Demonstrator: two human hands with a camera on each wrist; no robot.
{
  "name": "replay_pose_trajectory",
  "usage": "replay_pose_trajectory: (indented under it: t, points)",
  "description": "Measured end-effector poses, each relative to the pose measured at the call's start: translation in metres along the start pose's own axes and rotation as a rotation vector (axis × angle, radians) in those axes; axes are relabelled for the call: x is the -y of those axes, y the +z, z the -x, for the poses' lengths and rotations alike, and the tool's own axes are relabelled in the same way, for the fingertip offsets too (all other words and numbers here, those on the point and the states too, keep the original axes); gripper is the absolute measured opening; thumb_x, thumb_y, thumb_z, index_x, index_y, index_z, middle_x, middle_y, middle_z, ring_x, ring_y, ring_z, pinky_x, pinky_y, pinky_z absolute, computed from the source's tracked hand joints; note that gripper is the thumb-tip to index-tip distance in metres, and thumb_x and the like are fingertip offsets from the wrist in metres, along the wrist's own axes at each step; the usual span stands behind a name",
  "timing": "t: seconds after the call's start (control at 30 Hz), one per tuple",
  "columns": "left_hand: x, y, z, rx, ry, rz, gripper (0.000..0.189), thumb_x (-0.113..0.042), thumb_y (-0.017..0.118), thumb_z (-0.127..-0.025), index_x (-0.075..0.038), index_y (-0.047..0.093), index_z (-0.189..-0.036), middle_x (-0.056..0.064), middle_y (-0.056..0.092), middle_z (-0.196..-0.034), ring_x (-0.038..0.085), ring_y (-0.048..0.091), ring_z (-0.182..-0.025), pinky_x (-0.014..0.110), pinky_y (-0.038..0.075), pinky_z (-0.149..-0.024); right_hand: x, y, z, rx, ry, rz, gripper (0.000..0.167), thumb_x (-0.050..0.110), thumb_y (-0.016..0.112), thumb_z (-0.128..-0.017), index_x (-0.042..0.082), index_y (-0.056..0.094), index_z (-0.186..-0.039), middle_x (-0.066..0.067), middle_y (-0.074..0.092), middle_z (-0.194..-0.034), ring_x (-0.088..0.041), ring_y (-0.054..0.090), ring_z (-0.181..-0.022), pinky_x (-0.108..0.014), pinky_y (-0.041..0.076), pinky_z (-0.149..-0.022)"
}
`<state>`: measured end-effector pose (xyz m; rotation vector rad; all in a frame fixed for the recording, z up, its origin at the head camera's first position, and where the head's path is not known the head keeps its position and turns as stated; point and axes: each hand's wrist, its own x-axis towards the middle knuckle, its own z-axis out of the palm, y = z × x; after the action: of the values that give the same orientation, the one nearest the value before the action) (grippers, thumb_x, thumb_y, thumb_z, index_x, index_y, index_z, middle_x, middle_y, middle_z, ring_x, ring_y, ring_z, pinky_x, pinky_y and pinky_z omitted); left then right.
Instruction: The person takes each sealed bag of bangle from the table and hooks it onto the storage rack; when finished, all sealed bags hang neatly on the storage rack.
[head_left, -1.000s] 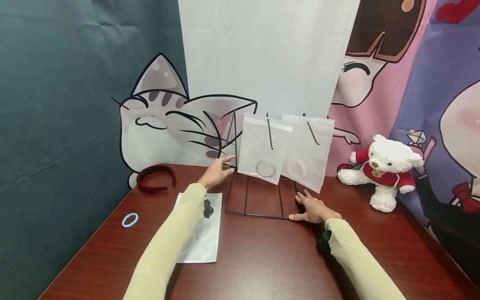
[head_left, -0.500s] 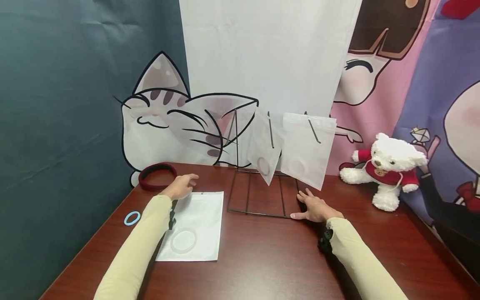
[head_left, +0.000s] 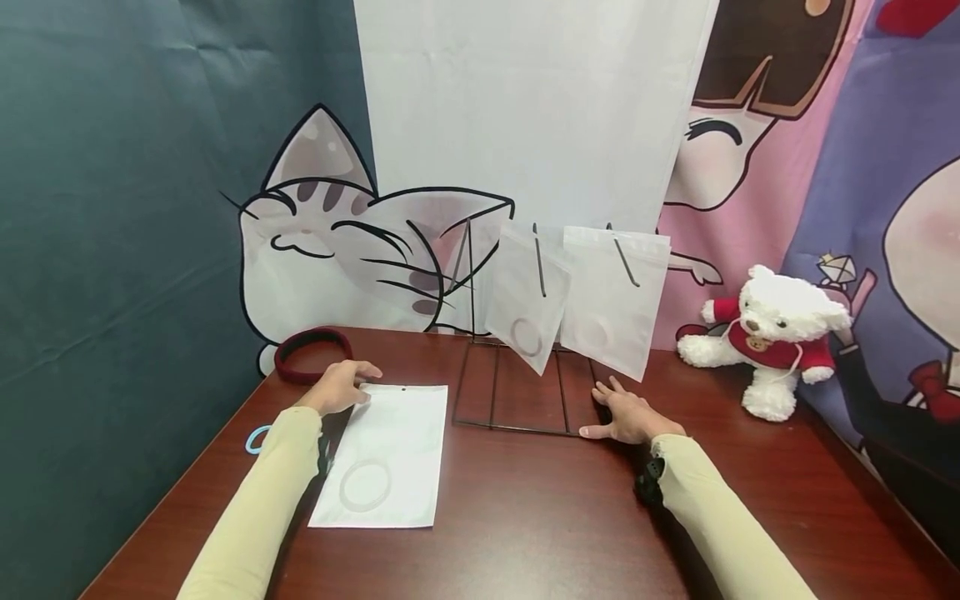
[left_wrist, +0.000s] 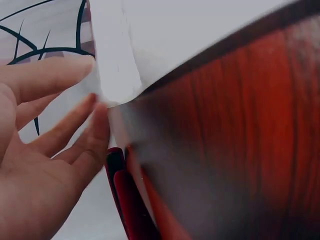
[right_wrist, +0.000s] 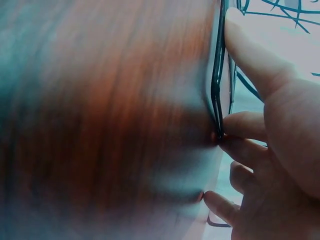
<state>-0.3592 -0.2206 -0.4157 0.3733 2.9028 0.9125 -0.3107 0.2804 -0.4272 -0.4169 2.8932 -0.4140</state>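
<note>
A white zip bag (head_left: 405, 437) lies flat on the table, a pale ring showing through its lower part. At its upper left corner is my left hand (head_left: 339, 388), thumb and fingers apart beside the bag's edge. In the left wrist view those fingertips are right at the white bag's edge (left_wrist: 117, 55). My right hand (head_left: 632, 415) spreads over the front right corner of a black wire rack (head_left: 517, 430), thumb on the wire and fingertips on the table. From the rack's hooks hang two more bags, one in the middle (head_left: 517, 283) and one at right (head_left: 611, 312).
Behind my left hand lies a dark red headband (head_left: 296, 377). A light blue ring (head_left: 250, 439) is partly covered by my left sleeve. At the back right sits a white teddy bear (head_left: 787, 304) in red. Printed cloths stand behind the table.
My left hand has moved from the rack's left side leftward, then down to the flat bag's upper left corner. The middle hanging bag has swung and turned. The right hand stays put.
</note>
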Motion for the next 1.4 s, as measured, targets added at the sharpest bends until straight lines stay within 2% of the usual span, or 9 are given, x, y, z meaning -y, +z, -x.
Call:
replay_pose_trajectory:
  t: [0.17, 0.3, 0.47, 0.7, 0.87, 1.0, 1.1, 1.3, 1.4]
  points:
    - [0.005, -0.002, 0.002, -0.062, 0.047, 0.108, 0.037, -0.004, 0.072, -0.088, -0.002, 0.068, -0.125, 0.022, 0.067, -0.126, 0.039, 0.061, -0.116, 0.048, 0.056, -0.097, -0.001, 0.001, 0.0, -0.005, -0.001, -0.002, 0.096, 0.056, 0.072, -0.085, -0.004, 0.038, -0.151, -0.029, 0.026, -0.162, -0.052, 0.013, -0.151, -0.076, 0.024, -0.11]
    - [0.008, -0.007, 0.005, -0.036, 0.089, 0.199, 0.037, -0.008, 0.073, -0.088, -0.003, 0.068, -0.124, 0.02, 0.068, -0.118, 0.029, 0.061, -0.104, 0.035, 0.055, -0.084, -0.002, 0.001, -0.001, -0.01, 0.006, -0.003, 0.096, 0.058, 0.071, -0.085, -0.003, 0.038, -0.151, -0.028, 0.026, -0.162, -0.051, 0.012, -0.152, -0.076, 0.024, -0.111]
    - [0.012, -0.008, 0.01, 0.022, 0.116, 0.218, 0.038, -0.004, 0.07, -0.089, -0.004, 0.067, -0.127, 0.021, 0.069, -0.117, 0.025, 0.063, -0.097, 0.031, 0.057, -0.079, -0.002, 0.002, 0.0, -0.011, 0.01, -0.004, 0.096, 0.057, 0.072, -0.085, -0.003, 0.038, -0.151, -0.027, 0.027, -0.162, -0.051, 0.012, -0.152, -0.076, 0.024, -0.111]
    - [0.011, -0.003, 0.016, 0.013, 0.209, 0.225, 0.044, -0.009, 0.064, -0.096, -0.015, 0.061, -0.14, 0.016, 0.059, -0.143, 0.037, 0.057, -0.129, 0.052, 0.052, -0.099, -0.002, 0.004, 0.0, -0.021, 0.005, -0.009, 0.096, 0.056, 0.073, -0.084, -0.004, 0.038, -0.151, -0.028, 0.027, -0.162, -0.051, 0.013, -0.152, -0.076, 0.024, -0.111]
    - [0.001, -0.002, 0.018, 0.028, 0.174, 0.189, 0.035, -0.016, 0.068, -0.095, -0.019, 0.069, -0.13, 0.016, 0.062, -0.14, 0.037, 0.054, -0.129, 0.057, 0.049, -0.103, -0.002, 0.003, 0.001, -0.019, 0.013, -0.017, 0.096, 0.055, 0.073, -0.084, -0.004, 0.038, -0.151, -0.028, 0.026, -0.162, -0.051, 0.012, -0.152, -0.077, 0.023, -0.111]
    - [-0.005, 0.0, 0.019, 0.017, 0.128, 0.137, 0.033, -0.014, 0.07, -0.092, -0.017, 0.071, -0.126, 0.02, 0.062, -0.137, 0.035, 0.057, -0.121, 0.054, 0.053, -0.1, -0.002, 0.003, 0.001, -0.024, 0.001, -0.01, 0.096, 0.056, 0.073, -0.084, -0.005, 0.039, -0.151, -0.029, 0.028, -0.161, -0.052, 0.013, -0.151, -0.078, 0.024, -0.109]
    - [-0.007, -0.001, 0.021, 0.009, 0.116, 0.141, 0.034, -0.012, 0.071, -0.091, -0.017, 0.071, -0.124, 0.019, 0.062, -0.138, 0.037, 0.055, -0.125, 0.057, 0.05, -0.103, -0.002, 0.003, 0.001, -0.03, -0.003, -0.003, 0.096, 0.055, 0.074, -0.084, -0.005, 0.039, -0.15, -0.029, 0.029, -0.161, -0.052, 0.014, -0.151, -0.078, 0.025, -0.109]
    - [-0.011, -0.007, 0.025, 0.016, 0.156, 0.179, 0.032, -0.009, 0.07, -0.092, -0.02, 0.072, -0.123, 0.015, 0.063, -0.138, 0.036, 0.052, -0.13, 0.061, 0.043, -0.108, -0.002, 0.003, 0.001, -0.031, -0.001, -0.002, 0.096, 0.056, 0.074, -0.084, -0.005, 0.039, -0.15, -0.029, 0.028, -0.161, -0.052, 0.013, -0.151, -0.078, 0.024, -0.109]
    - [-0.017, -0.013, 0.029, 0.0, 0.158, 0.193, 0.032, -0.011, 0.069, -0.093, -0.023, 0.072, -0.123, 0.013, 0.063, -0.137, 0.033, 0.055, -0.126, 0.058, 0.047, -0.106, -0.001, 0.002, 0.001, -0.029, -0.005, -0.002, 0.097, 0.056, 0.074, -0.084, -0.005, 0.039, -0.15, -0.029, 0.028, -0.161, -0.052, 0.013, -0.151, -0.078, 0.024, -0.109]
